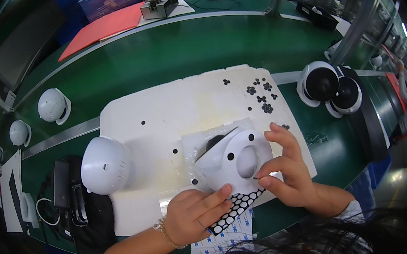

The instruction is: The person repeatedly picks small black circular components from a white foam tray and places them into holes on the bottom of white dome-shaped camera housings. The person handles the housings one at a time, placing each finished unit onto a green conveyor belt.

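Note:
In front of me a white rounded camera-like device (209,169) lies tipped on its side on a clear plastic sheet (190,146). Its ring-shaped base (262,142) faces up towards me and bears black round pads (231,156). My left hand (191,215) has its fingers stretched out, the tips on the base's lower left edge. Below them is a black sheet with white round holes (237,211). My right hand (291,177) pinches a small black pad (256,177) between thumb and index finger at the base's lower rim; its other fingers are raised.
A second white device (104,165) stands left on the white board (133,110). Black pad clusters (267,108) lie at the board's far right. White-and-black devices (321,84) stand on the right, more white ones (53,106) far left. A black adapter (62,185) lies left; printed backing paper (218,244) lies nearest me.

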`<state>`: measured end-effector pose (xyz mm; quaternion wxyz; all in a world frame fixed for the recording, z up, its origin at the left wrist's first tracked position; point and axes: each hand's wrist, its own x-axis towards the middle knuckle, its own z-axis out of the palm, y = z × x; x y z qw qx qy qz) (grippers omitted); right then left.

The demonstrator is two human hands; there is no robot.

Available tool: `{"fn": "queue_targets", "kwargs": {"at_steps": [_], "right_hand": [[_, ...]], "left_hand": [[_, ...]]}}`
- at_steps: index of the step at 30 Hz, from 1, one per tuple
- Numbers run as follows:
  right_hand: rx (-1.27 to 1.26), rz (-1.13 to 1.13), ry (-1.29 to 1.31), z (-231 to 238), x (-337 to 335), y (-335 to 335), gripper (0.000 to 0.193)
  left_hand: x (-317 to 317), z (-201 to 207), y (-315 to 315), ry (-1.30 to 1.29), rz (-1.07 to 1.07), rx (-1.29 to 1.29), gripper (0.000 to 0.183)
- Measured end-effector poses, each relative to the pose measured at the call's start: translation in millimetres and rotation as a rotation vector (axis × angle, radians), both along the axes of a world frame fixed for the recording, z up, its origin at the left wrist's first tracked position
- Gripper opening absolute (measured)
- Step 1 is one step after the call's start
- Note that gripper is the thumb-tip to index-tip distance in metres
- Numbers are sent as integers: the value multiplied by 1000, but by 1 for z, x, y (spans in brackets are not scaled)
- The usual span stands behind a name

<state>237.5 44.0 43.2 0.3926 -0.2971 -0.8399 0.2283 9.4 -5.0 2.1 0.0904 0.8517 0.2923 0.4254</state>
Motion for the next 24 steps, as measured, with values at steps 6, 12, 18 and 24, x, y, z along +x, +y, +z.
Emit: {"fn": "queue_targets", "kwargs": {"at_steps": [6,12,18,24], "right_hand": [[-131,49,-9,-6,-3,-6,7],[-103,45,-58,-5,-7,-7,6],[221,-79,-120,-19,-3,-11,11],[656,-302,-347,-24,8,-24,35]], "left_hand": [[2,-2,0,-41,5,16,24],[2,-3,0,-40,12,28,25],[3,-2,0,-29,26,22,24],[4,-2,-2,-42,42,5,25]]}}
